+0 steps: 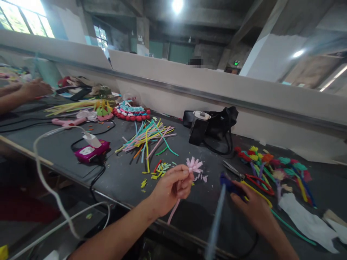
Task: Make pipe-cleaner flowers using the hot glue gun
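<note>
My left hand (172, 188) is closed in a pinch on a pink pipe-cleaner flower (194, 165); its pink stem hangs below my fist. My right hand (252, 206) is curled round a dark blue pipe cleaner (227, 182), whose blurred stem runs down toward the table edge. Red-handled scissors (251, 177) lie just beyond my right hand. Small pink clippings (202, 177) lie on the dark table (127, 180) beside the flower.
A loose pile of coloured pipe cleaners (149, 139) lies mid-table, with cut bits in front. Finished flowers (273, 166) lie at the right. A pink device (90, 151) with cables, a black bag (214, 126) and another person's hands (32, 88) are further off.
</note>
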The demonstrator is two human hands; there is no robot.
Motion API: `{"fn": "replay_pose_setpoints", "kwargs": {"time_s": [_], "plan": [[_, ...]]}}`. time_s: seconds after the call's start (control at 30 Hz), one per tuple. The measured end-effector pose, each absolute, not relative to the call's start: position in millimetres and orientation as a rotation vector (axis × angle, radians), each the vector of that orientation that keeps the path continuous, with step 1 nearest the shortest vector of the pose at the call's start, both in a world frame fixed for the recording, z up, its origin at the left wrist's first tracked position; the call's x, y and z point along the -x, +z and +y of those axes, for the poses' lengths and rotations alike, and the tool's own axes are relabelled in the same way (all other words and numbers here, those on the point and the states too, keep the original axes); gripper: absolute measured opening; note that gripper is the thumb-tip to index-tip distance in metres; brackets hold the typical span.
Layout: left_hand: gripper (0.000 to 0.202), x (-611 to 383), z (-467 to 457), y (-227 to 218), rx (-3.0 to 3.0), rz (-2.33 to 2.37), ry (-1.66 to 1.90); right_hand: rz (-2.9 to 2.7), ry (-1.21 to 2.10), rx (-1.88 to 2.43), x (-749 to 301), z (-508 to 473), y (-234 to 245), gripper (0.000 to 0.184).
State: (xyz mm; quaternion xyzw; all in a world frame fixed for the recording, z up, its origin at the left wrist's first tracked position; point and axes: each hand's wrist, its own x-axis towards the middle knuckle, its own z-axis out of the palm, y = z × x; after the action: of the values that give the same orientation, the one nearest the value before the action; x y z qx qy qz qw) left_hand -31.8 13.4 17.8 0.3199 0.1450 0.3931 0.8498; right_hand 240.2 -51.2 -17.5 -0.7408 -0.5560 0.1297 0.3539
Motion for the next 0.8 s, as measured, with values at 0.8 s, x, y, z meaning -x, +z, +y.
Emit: {"fn": "replay_pose_setpoints", "kwargs": {"time_s": [0.8], "plan": [[0.01, 27, 14, 11, -0.583, 0.363, 0.85, -1.269, 0.482, 1.493, -148, -89, 9, 0.042]]}}
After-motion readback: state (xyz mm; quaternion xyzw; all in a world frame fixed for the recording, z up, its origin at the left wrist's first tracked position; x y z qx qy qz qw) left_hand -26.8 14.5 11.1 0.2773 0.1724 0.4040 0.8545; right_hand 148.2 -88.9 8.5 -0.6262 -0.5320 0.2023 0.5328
